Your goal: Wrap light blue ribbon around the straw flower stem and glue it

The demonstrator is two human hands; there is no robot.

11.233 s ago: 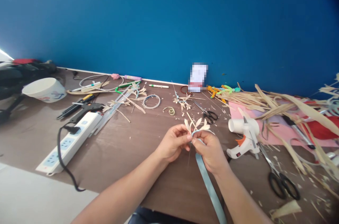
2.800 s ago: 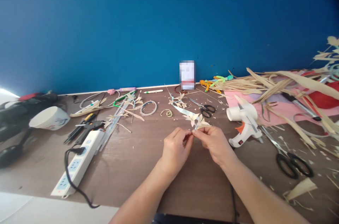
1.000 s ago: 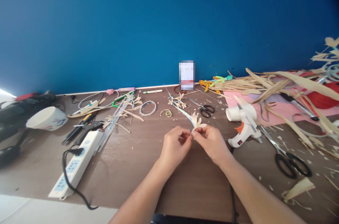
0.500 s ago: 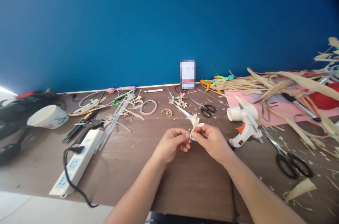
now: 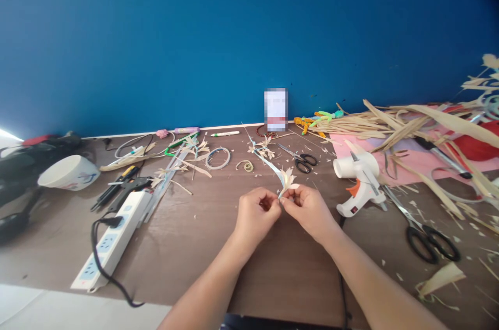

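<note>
Between my two hands is a small cream-coloured husk flower (image 5: 288, 179) with a pale blue stem. My right hand (image 5: 307, 211) pinches the flower's base between thumb and forefinger. Against it, the fingertips of my left hand (image 5: 256, 213) close on the same pale stem, and the two thumbs almost touch. A light blue strip (image 5: 272, 165) runs from behind the flower to a cluster of pale flowers (image 5: 265, 149) on the table. Just what lies under the fingertips is hidden.
Right of my hands lie a white glue gun (image 5: 364, 189) and large black-handled scissors (image 5: 432, 241). Smaller scissors (image 5: 306, 161) rest behind. A power strip (image 5: 113, 241) and a white bowl (image 5: 70, 172) stand left. Dried husk strips (image 5: 401, 127) are heaped at the back right.
My left hand has turned, its fingers curling in closer to my right hand at the stem. The flower stands slightly more upright.
</note>
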